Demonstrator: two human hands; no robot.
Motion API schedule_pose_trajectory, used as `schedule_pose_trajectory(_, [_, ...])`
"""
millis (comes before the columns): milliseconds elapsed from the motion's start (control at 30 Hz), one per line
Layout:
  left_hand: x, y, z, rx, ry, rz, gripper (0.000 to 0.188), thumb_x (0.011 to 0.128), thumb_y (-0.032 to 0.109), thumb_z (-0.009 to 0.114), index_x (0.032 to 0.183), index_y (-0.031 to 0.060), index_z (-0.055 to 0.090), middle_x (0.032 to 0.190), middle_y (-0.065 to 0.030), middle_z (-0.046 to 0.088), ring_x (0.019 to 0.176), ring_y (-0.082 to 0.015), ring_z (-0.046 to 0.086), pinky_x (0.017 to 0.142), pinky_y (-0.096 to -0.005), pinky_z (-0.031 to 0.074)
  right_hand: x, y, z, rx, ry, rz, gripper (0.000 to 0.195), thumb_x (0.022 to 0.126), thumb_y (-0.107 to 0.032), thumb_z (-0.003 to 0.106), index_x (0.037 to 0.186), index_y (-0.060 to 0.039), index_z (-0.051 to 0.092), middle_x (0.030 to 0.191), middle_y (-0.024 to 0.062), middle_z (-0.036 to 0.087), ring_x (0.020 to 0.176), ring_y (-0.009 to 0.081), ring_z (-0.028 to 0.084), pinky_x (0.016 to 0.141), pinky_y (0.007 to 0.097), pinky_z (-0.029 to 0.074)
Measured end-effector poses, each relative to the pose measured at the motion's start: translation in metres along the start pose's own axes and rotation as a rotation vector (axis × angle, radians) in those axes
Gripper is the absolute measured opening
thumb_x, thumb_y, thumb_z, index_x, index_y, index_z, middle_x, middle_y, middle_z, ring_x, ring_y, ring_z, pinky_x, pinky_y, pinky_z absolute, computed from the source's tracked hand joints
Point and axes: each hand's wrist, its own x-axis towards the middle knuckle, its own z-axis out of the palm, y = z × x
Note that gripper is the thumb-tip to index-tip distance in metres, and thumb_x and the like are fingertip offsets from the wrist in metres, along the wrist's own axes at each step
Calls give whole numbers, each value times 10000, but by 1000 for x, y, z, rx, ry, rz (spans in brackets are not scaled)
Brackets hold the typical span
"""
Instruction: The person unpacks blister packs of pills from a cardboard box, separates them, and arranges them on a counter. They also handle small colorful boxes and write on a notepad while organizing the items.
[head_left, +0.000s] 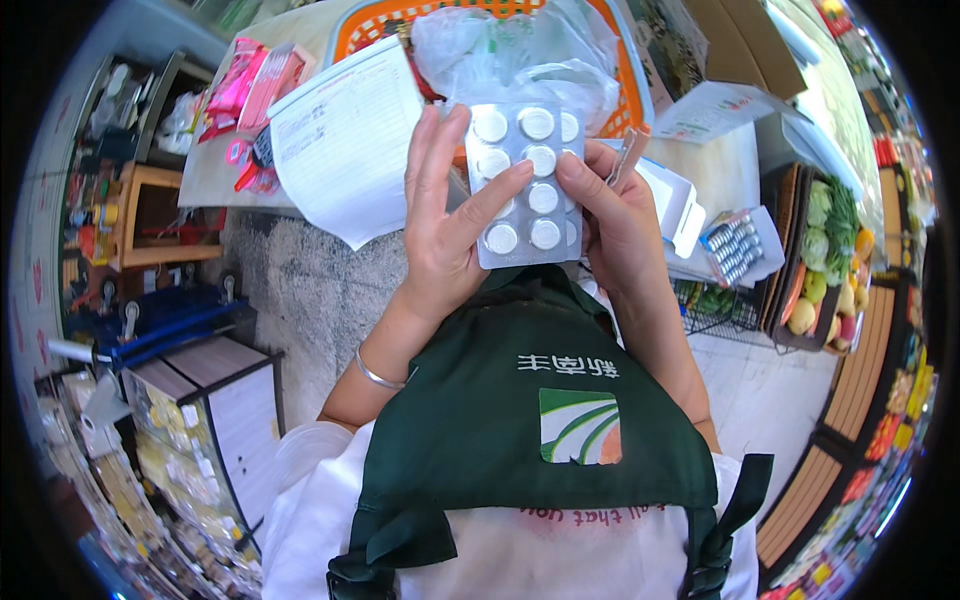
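Observation:
Both hands hold clear blister packs of round white tablets up in front of my chest; at least two packs overlap. My left hand is at the packs' left side, its thumb lying across the front and its other fingers raised behind the left edge. On the right side, my right hand pinches the packs with the thumb on the front. A pinkish-orange pen-like item sticks up from between the right hand's fingers. Beyond the left hand lies an open booklet with ruled, written pages, hanging over the table's edge.
An orange plastic basket with plastic bags stands ahead. Pink packets lie at left. At right are an open white carton, a box of small silvery packs, a cardboard box and produce baskets.

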Motion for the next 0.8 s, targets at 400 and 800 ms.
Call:
schedule_pose_trajectory(400, [-17, -1, -18, -100, 36, -184, 399, 784, 119, 730, 1176, 183, 697, 1452, -184, 389, 1349, -373, 389, 1048, -436, 406, 4, 10, 31, 84, -73, 19, 301, 905, -185, 682, 1117, 20, 623, 899, 38, 674, 731, 55, 609, 621, 182, 477])
schedule_pose_trajectory(800, [-25, 0, -32, -85, 39, -242, 417, 747, 118, 753, 1159, 166, 704, 1441, -189, 411, 1339, -378, 407, 1053, -435, 403, 2, 22, 35, 57, -133, 52, 317, 909, -163, 673, 1153, 28, 609, 983, 67, 675, 839, 92, 635, 709, 218, 507])
